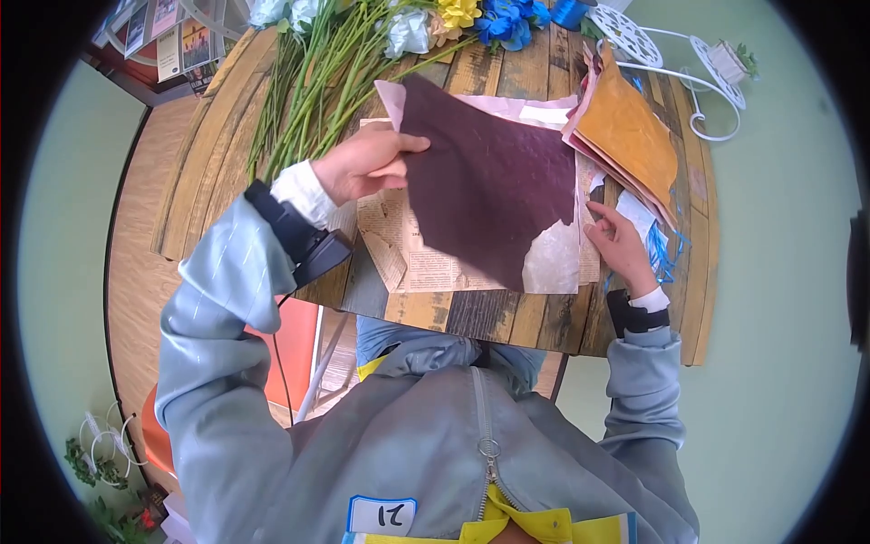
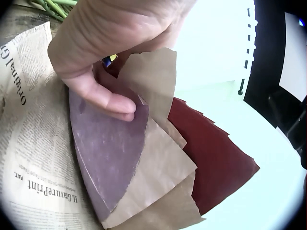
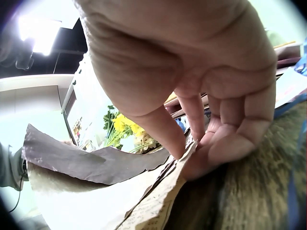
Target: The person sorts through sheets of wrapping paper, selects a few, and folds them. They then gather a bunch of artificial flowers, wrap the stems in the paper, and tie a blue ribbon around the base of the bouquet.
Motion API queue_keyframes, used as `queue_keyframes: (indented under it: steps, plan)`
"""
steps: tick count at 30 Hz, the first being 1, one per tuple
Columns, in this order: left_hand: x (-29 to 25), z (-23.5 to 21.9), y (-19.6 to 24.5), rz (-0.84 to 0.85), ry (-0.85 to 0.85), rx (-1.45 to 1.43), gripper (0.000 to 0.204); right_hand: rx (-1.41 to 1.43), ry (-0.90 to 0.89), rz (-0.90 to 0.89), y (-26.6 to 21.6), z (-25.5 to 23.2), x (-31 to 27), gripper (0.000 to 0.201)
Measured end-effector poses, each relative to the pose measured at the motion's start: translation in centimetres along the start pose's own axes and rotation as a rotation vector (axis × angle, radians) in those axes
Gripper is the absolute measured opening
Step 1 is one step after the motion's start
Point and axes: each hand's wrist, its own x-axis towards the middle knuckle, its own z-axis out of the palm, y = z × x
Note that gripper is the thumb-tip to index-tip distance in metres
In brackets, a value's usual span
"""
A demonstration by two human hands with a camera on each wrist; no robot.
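My left hand (image 1: 367,159) pinches the upper left edge of a dark purple sheet of paper (image 1: 489,172), lifted and slanting over the pile. In the left wrist view the thumb presses on a purple paper (image 2: 112,148), with brown sheets (image 2: 160,163) and a dark red one (image 2: 216,163) fanned beside it. Beneath lies newsprint-patterned paper (image 1: 435,263) with torn edges, and a pale sheet (image 1: 555,263) shows at the lower right. My right hand (image 1: 623,247) is at the pile's right edge; the right wrist view shows its thumb and fingers pinching the newsprint edge (image 3: 158,203).
Long-stemmed artificial flowers (image 1: 313,100) lie at the back left of the round wooden table (image 1: 213,163). Blue flowers (image 1: 509,23) sit at the back. An orange-yellow folded paper (image 1: 625,118) leans at the right, near blue shreds (image 1: 666,258) and a white metal stand (image 1: 634,41).
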Motion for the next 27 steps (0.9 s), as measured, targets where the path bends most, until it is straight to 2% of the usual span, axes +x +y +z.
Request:
queue_keyframes:
  steps: [2,3,4,6,8,9,10,12,13,14,16,20,22,27]
  plan:
    - [0.9,-2.4,-1.3,0.047,-0.083,0.165,0.026,-0.001,0.008,0.013,-0.4,0.0,-0.2,0.045]
    - [-0.4,-0.9,-1.6,0.104,0.063,0.153,0.032,-0.017,0.018,-0.001,-0.6,0.0,-0.3,0.046]
    - [-0.6,-1.1,-2.2,0.102,0.051,0.162,0.032,-0.033,0.028,-0.013,-0.7,0.0,-0.4,0.046]
    - [-0.6,-2.8,-3.3,0.193,0.154,0.521,0.041,-0.031,0.072,-0.008,-0.5,0.1,-0.4,0.048]
    - [-0.7,-4.0,-3.7,0.204,0.336,0.981,0.051,-0.053,0.080,0.037,-0.6,0.1,-0.4,0.047]
    - [-1.1,-4.0,-3.7,0.178,0.351,0.933,0.060,-0.050,0.087,0.044,-0.5,0.1,-0.3,0.047]
    - [-1.0,-4.6,-4.3,0.181,0.344,0.940,0.060,-0.035,0.082,0.053,-0.5,0.1,-0.2,0.046]
    - [-0.8,-4.9,-5.2,0.506,0.570,1.385,0.058,-0.018,0.082,0.064,-0.4,0.1,-0.1,0.045]
    - [-0.6,-5.1,-5.3,0.411,0.548,1.281,0.058,-0.026,0.075,0.039,-0.5,0.1,-0.1,0.044]
    - [-0.5,-5.0,-5.1,0.414,0.545,1.285,0.058,-0.035,0.067,0.013,-0.5,0.1,-0.1,0.043]
    - [-0.1,-4.8,-4.6,0.303,0.400,0.925,0.057,-0.008,0.054,0.009,-0.2,0.2,-0.1,0.042]
    - [-0.2,-2.5,-3.6,0.355,0.386,1.044,0.061,0.027,-0.016,-0.007,-0.6,0.0,-0.7,0.038]
    - [0.1,-2.0,-3.5,0.366,0.275,1.006,0.062,0.029,-0.013,0.003,-0.2,0.0,-1.1,0.037]
    - [0.7,-2.5,-3.2,0.357,0.188,1.039,0.063,0.056,-0.044,0.043,-0.4,-0.6,-2.1,0.032]
